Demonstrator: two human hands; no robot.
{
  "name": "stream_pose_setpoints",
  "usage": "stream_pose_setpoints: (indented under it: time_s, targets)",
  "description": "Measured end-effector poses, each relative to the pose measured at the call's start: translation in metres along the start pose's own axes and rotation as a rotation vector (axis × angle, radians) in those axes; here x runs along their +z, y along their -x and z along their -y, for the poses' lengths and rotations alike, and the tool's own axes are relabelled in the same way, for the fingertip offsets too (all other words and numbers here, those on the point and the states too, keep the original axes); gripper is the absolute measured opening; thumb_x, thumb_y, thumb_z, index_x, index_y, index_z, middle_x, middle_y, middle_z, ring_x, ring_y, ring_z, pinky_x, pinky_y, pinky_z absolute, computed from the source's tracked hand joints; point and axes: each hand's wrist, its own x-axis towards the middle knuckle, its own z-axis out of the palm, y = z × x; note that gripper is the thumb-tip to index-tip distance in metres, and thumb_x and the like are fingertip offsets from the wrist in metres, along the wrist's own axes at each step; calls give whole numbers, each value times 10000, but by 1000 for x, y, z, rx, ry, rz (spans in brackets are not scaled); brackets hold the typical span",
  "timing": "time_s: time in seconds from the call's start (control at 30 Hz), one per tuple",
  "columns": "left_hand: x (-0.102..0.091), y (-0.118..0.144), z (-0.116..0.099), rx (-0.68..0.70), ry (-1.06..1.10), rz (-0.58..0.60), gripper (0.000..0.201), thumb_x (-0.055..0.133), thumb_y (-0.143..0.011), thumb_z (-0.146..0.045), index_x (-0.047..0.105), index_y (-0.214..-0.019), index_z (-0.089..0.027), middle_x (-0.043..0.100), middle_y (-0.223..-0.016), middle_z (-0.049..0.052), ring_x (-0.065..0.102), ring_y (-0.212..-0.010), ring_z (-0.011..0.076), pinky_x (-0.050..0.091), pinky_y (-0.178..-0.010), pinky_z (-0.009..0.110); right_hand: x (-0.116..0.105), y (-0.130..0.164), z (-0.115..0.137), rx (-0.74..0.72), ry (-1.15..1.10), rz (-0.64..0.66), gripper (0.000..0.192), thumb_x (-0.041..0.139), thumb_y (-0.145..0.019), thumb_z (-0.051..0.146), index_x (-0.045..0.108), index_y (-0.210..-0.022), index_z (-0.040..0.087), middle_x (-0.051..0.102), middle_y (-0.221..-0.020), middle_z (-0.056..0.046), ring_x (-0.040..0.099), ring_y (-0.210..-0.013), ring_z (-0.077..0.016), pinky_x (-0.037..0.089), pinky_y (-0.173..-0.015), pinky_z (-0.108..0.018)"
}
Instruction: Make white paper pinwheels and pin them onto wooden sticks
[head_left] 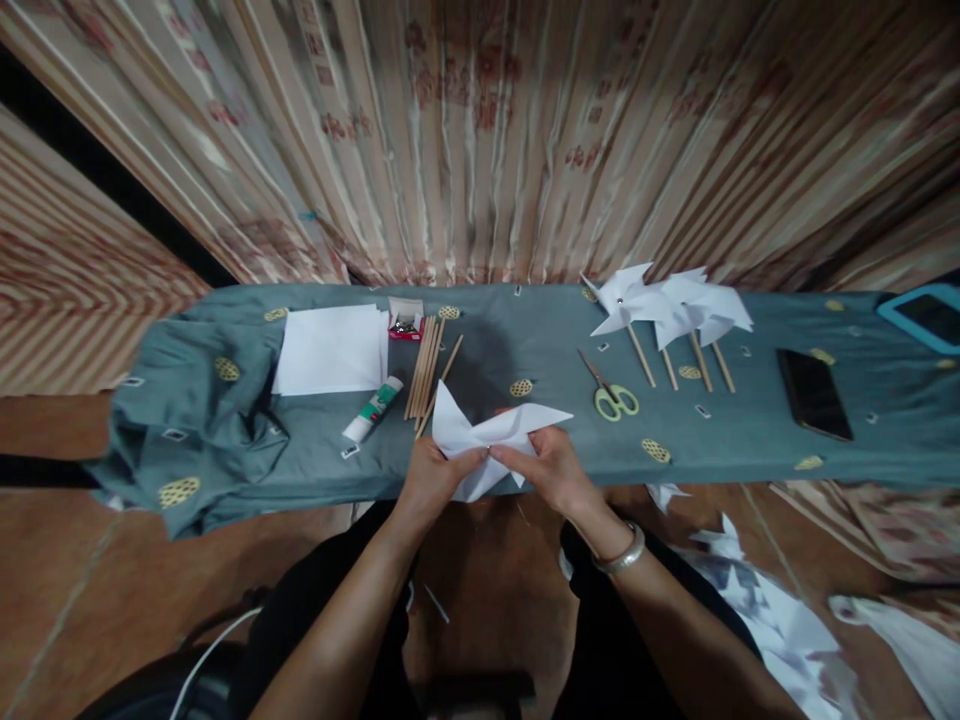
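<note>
Between my two hands is a white paper pinwheel (480, 436), held over the table's front edge. My left hand (433, 474) grips its left side, the thumb pressing close to the centre. On the other side my right hand (553, 468) pinches the paper, its thumb also at the middle, where a small pin head shows. Fingers behind the paper are hidden. Just beyond my left hand lie several thin wooden sticks (424, 368). Green-handled scissors (612, 398) rest to the right of the pinwheel.
A stack of white paper (330, 350), a glue stick (373, 410) and a small box of pins (406, 318) lie at left on the cloth-covered table (540, 340). Finished pinwheels (694, 305) on sticks and a phone (814, 394) lie at right. Paper pieces (780, 610) are on the floor.
</note>
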Motion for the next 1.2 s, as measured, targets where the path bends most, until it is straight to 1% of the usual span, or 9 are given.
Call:
stream_pose_setpoints:
  time_s: [0.13, 0.27, 0.43, 0.57, 0.73, 0.9, 1.03, 1.1, 1.2]
  targets:
    - [-1, 3, -1, -24, 34, 15, 269, 836, -507, -268, 753, -730, -142, 764, -742, 43, 692, -649, 204, 563, -674, 317, 2, 1, 0, 6, 8, 2, 350, 747, -658, 413, 710, -906, 169, 755, -922, -96, 696, -836, -266, 559, -793, -404]
    - [-2, 5, -1, -30, 88, 38, 288, 861, -493, -269, 754, -728, -142, 765, -739, 40, 684, -638, 182, 556, -675, 296, 1, 1, 2, 9, 11, -8, 365, 760, -644, 423, 710, -906, 174, 757, -923, -93, 698, -840, -268, 565, -788, -404]
    - [-4, 5, -1, -28, 179, 58, 411, 911, -455, -297, 746, -799, -145, 767, -784, 49, 696, -696, 184, 562, -713, 301, -4, 1, 5, 25, -69, -58, 413, 808, -591, 426, 694, -904, 181, 765, -914, -74, 708, -835, -256, 572, -801, -389]
    - [-7, 4, -1, 5, 188, 37, 481, 917, -451, -333, 759, -866, -146, 767, -813, 57, 697, -731, 182, 565, -735, 294, -9, 1, 4, 37, -169, -60, 424, 829, -587, 405, 699, -925, 183, 771, -924, -60, 716, -837, -239, 573, -823, -365]
    - [-11, 5, -1, 6, 164, -17, 476, 932, -390, -309, 763, -805, -150, 748, -727, 29, 671, -666, 145, 563, -718, 269, -14, 2, 4, 44, -174, -68, 441, 838, -587, 404, 704, -943, 180, 773, -959, -64, 723, -861, -244, 570, -851, -378]
    - [-14, 5, -1, -2, 124, -42, 491, 924, -427, -373, 764, -833, -149, 759, -766, 45, 691, -718, 172, 570, -767, 304, -17, 4, 6, 28, -126, -108, 458, 818, -592, 382, 687, -976, 170, 776, -926, -71, 726, -833, -244, 574, -820, -385]
    - [-14, 3, 2, 9, 98, -29, 488, 905, -483, -410, 766, -869, -146, 769, -813, 68, 705, -769, 187, 557, -805, 306, -22, 5, 6, 17, -95, -111, 412, 789, -612, 372, 683, -954, 168, 775, -926, -75, 726, -848, -249, 567, -835, -398]
    - [-15, 2, 3, 23, 94, -32, 474, 882, -530, -446, 767, -878, -145, 770, -828, 78, 709, -784, 190, 550, -812, 303, -25, 6, 5, 14, -93, -111, 410, 782, -617, 373, 680, -956, 166, 775, -926, -76, 727, -851, -252, 568, -832, -402]
    - [-18, 0, 2, 73, 80, -78, 463, 838, -595, -490, 765, -892, -143, 769, -836, 84, 709, -791, 191, 548, -802, 306, -28, 8, 6, 26, -93, -117, 452, 785, -606, 380, 664, -984, 164, 775, -924, -82, 728, -843, -257, 572, -817, -403]
